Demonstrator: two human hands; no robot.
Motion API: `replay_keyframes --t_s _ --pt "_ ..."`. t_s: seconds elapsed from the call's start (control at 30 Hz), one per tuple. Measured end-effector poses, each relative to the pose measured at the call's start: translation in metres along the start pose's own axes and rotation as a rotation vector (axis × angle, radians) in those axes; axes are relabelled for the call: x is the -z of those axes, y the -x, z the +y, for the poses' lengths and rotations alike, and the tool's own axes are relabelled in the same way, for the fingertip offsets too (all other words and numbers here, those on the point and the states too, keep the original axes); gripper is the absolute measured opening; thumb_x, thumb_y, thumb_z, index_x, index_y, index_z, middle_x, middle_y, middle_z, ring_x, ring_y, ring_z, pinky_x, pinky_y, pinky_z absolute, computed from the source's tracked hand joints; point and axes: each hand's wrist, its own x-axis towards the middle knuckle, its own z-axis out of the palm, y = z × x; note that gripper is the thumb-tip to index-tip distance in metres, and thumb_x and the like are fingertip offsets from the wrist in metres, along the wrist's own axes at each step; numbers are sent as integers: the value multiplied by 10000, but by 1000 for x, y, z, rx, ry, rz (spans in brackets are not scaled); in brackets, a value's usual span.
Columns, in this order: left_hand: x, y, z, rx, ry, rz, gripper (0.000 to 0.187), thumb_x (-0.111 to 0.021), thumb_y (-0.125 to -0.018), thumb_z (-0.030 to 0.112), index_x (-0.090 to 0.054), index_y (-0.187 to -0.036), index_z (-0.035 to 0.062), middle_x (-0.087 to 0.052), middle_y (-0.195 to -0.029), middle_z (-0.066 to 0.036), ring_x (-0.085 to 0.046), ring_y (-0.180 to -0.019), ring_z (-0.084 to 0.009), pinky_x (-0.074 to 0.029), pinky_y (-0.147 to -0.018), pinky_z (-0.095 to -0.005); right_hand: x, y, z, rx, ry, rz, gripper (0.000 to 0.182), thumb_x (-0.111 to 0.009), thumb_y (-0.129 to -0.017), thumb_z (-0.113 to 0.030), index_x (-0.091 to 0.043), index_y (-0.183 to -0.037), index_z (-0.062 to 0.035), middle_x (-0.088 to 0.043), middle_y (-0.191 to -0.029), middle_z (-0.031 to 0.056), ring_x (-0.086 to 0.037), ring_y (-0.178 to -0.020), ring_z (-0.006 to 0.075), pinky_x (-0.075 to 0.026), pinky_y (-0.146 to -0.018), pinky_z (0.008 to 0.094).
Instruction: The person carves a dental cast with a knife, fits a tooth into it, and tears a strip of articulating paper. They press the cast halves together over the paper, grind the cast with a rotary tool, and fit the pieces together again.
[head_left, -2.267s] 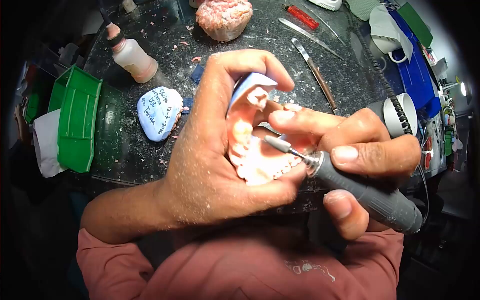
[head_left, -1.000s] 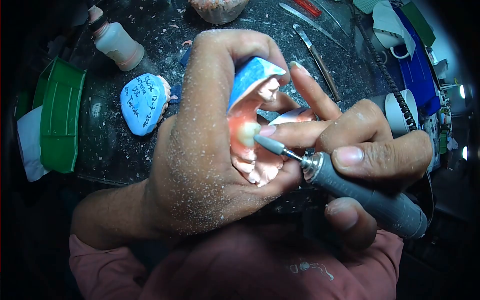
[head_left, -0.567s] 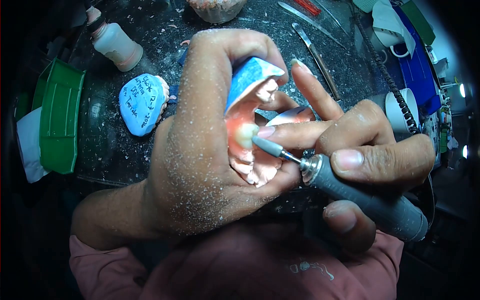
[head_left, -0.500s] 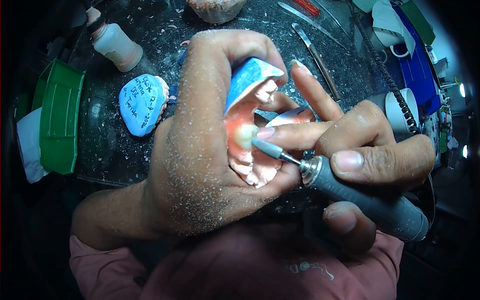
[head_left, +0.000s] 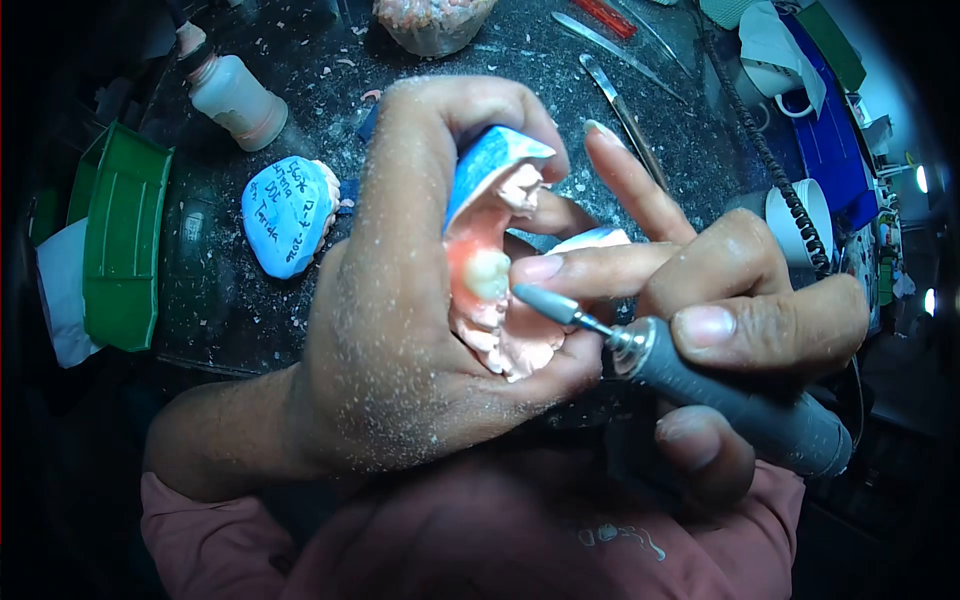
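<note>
My left hand [head_left: 385,290], dusted with pale specks, is wrapped round a dental model [head_left: 525,345] with a blue-painted base and pinkish plaster teeth. On the model's near side a white artificial tooth [head_left: 487,272] sits in pink wax or acrylic. My right hand [head_left: 740,290] grips a grey rotary handpiece [head_left: 740,400]. Its cone-shaped bur [head_left: 545,303] points at the tooth, a small gap apart from it. One finger of my right hand reaches to the model beside the tooth. Left of my hands lies a second blue-based model [head_left: 287,215] with handwriting on it.
Around the dusty dark bench stand a plastic bottle [head_left: 238,103], a green bin [head_left: 124,240] and a bowl of scraps [head_left: 435,22]. A wax knife [head_left: 625,115] and other slim tools lie at the back. A coiled cord [head_left: 765,150] runs down past a white cup [head_left: 800,225] on the right.
The bur has drawn back slightly to the right, away from the tooth. My left hand and the model have shifted slightly.
</note>
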Motion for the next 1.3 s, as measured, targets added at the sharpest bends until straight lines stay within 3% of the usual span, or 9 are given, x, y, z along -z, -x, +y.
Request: replay_keyframes --t_s 0.03,0.1,0.17,0.3,0.37,0.43,0.5,0.63,1.3 --pt "0 0 0 117 146 -10 821 -867 -655 32 -280 -1229 29 -444 -1094 -104 -618 -1041 -216 -535 -920 -362 12 -21 28 380 -20 -183 360 -595 -925 -335 -421 -1124 -92 -539 -842 110 -675 -949 354 -223 -1069 715" --pt "-6 -3 -1 119 265 43 785 -810 -677 -73 -257 -1217 63 -554 -1053 -139 -602 -1039 -186 -543 -894 -350 22 -33 38 483 44 -64 345 -570 -919 -322 -421 -1132 -95 -564 -850 126 -672 -924 282 -285 -1048 699" --pt "-3 -5 9 313 423 5 747 -766 -702 -121 -257 -1208 86 -545 -1130 -158 -601 -1042 -187 -556 -896 -352 32 -47 36 461 157 80 351 -574 -888 -276 -444 -1126 -53 -615 -903 156 -658 -903 245 -380 -1033 596" --pt "-3 -6 0 259 535 -51 738 -712 -743 -134 -226 -1235 124 -578 -1039 -135 -604 -1018 -181 -545 -925 -378 29 -83 32 301 177 125 258 -554 -883 -115 -495 -1069 55 -651 -976 192 -663 -921 241 -495 -926 350" --pt "0 -8 -3 204 433 -74 722 -700 -757 -122 -224 -1244 121 -581 -1027 -140 -606 -1003 -178 -543 -916 -379 25 -110 41 327 127 109 237 -697 -869 -139 -578 -999 20 -663 -911 96 -644 -802 107 -503 -718 226" --pt "1 -9 -4 147 335 -92 707 -688 -771 -109 -223 -1253 117 -583 -1015 -145 -607 -989 -174 -542 -907 -380 16 -137 49 376 135 164 235 -716 -863 -175 -606 -980 -3 -657 -887 67 -622 -784 89 -495 -707 222" --pt "3 -11 -4 116 351 -49 665 -692 -802 -11 -219 -1262 76 -601 -933 -110 -585 -847 -90 -472 -740 -228 13 -155 56 352 256 198 232 -718 -864 -207 -620 -965 -23 -647 -862 50 -620 -798 94 -490 -700 227" --pt "6 -12 -1 115 271 -47 664 -662 -780 -88 -232 -1261 68 -595 -1004 -158 -622 -942 -153 -518 -887 -324 3 -165 67 331 224 222 234 -720 -861 -232 -625 -937 -32 -640 -868 43 -606 -787 101 -477 -706 234" --pt "2 -10 -1 92 302 -49 689 -709 -733 -74 -266 -1240 74 -621 -885 -98 -607 -828 -117 -462 -742 -252 4 -165 69 272 247 250 208 -722 -851 -219 -623 -913 -47 -633 -851 26 -590 -804 90 -467 -725 233"
